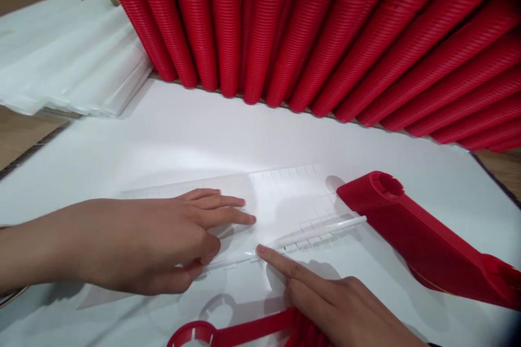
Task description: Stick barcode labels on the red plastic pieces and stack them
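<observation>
A clear plastic sheet [280, 195] with short slits along its edges lies folded on the white surface. My left hand [150, 244] rests on its left part, fingers spread and stretched out, thumb by the near edge. My right hand [321, 298] presses its straight index fingertip on the sheet's folded near edge [325, 227]. The other right fingers curl around red plastic strips [252, 328], seemingly gripping them; part of these is hidden beneath the hand. One strip ends in an open ring with notches [193, 333], raised above the surface.
Tall stacks of red plastic pieces [260, 38] line the back. A nested red stack [427, 238] lies tilted to the right of the sheet. Piled translucent sheets [69, 54] stand at the back left. The white board [195, 124] ends in dark edges at both sides.
</observation>
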`<state>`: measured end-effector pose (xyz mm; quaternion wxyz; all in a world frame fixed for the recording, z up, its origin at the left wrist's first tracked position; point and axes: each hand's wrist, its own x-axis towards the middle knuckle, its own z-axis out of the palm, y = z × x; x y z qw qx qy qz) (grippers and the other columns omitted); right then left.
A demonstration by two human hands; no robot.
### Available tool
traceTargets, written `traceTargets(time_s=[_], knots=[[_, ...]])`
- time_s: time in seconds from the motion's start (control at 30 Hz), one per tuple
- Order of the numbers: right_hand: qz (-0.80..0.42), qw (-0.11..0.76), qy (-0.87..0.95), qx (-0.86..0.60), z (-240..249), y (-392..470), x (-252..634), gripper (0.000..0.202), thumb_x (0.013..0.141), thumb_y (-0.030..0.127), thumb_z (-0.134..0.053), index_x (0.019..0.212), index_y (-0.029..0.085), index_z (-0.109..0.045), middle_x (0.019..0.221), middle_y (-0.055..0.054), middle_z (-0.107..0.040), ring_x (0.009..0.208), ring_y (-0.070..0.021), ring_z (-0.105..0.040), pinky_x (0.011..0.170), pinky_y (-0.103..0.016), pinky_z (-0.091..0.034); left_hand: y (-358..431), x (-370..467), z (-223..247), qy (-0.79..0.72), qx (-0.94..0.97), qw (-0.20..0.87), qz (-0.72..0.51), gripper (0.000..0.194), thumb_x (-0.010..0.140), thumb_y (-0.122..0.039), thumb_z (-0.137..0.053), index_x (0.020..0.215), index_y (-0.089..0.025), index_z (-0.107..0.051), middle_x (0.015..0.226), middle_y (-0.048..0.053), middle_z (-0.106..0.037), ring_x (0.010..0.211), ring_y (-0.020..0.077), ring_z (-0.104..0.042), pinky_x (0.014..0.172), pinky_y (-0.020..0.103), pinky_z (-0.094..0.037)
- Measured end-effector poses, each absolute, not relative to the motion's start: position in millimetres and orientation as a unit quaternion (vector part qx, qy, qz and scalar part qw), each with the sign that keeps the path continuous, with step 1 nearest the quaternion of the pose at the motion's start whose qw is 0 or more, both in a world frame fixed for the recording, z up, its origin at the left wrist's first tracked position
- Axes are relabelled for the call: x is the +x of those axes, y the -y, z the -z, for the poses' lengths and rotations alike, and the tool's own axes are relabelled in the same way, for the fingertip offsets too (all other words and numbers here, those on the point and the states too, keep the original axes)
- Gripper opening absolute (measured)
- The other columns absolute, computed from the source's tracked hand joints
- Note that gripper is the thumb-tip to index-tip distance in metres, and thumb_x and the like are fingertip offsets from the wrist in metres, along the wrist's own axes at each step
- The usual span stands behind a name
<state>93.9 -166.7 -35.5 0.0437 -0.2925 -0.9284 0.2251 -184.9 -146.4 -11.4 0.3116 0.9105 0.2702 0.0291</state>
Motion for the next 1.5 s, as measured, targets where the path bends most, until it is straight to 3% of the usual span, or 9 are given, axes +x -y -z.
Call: traceTargets(time_s=[0.4, 0.7, 0.97, 1.1, 1.3, 1.5], knots=[[-0.299, 0.016, 0.909, -0.29, 35, 165, 96, 0.036, 0.077, 0.025, -0.05, 0.112, 0.027, -0.055, 0.125, -0.005, -0.054, 0.077, -0.0201, -0.065, 0.056, -0.025, -0.053, 147, -180, 3, -0.293, 0.887, 0.358, -0.014, 0.012, 0.067, -0.01, -0.061, 0.072, -0.021, -0.061, 0.135, -0.001, -0.043, 0.13, 0.0214, -0.03, 0.11, 0.034, -0.025], [-0.323, 0.015, 0.897, -0.302, 38, 164, 101, 0.044, 0.078, 0.023, -0.048, 0.122, 0.027, -0.049, 0.129, -0.006, -0.05, 0.086, -0.0202, -0.064, 0.064, -0.027, -0.054, 152, -177, 0, -0.302, 0.888, 0.346, 0.001, 0.005, 0.071, -0.024, -0.064, 0.071, -0.02, -0.061, 0.136, 0.0, -0.042, 0.131, 0.022, -0.027, 0.108, 0.036, -0.027], [-0.309, 0.014, 0.899, -0.311, 38, 160, 107, 0.052, 0.076, 0.017, -0.046, 0.127, 0.027, -0.045, 0.131, -0.007, -0.048, 0.093, -0.0217, -0.063, 0.069, -0.03, -0.055, 148, -181, 6, -0.302, 0.89, 0.341, -0.013, 0.007, 0.076, -0.015, -0.056, 0.075, -0.021, -0.06, 0.133, -0.001, -0.046, 0.132, 0.0199, -0.026, 0.109, 0.034, -0.026], [-0.294, 0.024, 0.9, -0.322, 39, 159, 108, 0.052, 0.073, 0.013, -0.046, 0.122, 0.029, -0.05, 0.13, -0.005, -0.048, 0.086, -0.0229, -0.065, 0.064, -0.032, -0.056, 142, -184, 8, -0.319, 0.891, 0.324, -0.016, 0.011, 0.079, -0.015, -0.053, 0.073, -0.02, -0.06, 0.129, 0.0, -0.05, 0.13, 0.0198, -0.03, 0.108, 0.032, -0.029], [-0.282, 0.028, 0.904, -0.32, 43, 159, 108, 0.054, 0.072, 0.01, -0.043, 0.121, 0.03, -0.051, 0.132, -0.002, -0.046, 0.082, -0.0207, -0.066, 0.06, -0.029, -0.056, 140, -187, 14, -0.325, 0.899, 0.293, 0.009, 0.014, 0.082, -0.017, -0.048, 0.074, -0.019, -0.059, 0.137, 0.0, -0.04, 0.129, 0.0201, -0.03, 0.106, 0.031, -0.03], [-0.274, 0.025, 0.906, -0.323, 45, 158, 109, 0.054, 0.071, 0.01, -0.044, 0.12, 0.031, -0.051, 0.131, -0.002, -0.048, 0.083, -0.0214, -0.066, 0.061, -0.03, -0.056, 136, -187, 16, -0.34, 0.884, 0.318, -0.036, 0.012, 0.08, -0.015, -0.05, 0.08, -0.019, -0.061, 0.13, 0.003, -0.048, 0.121, 0.0207, -0.041, 0.101, 0.029, -0.034]])
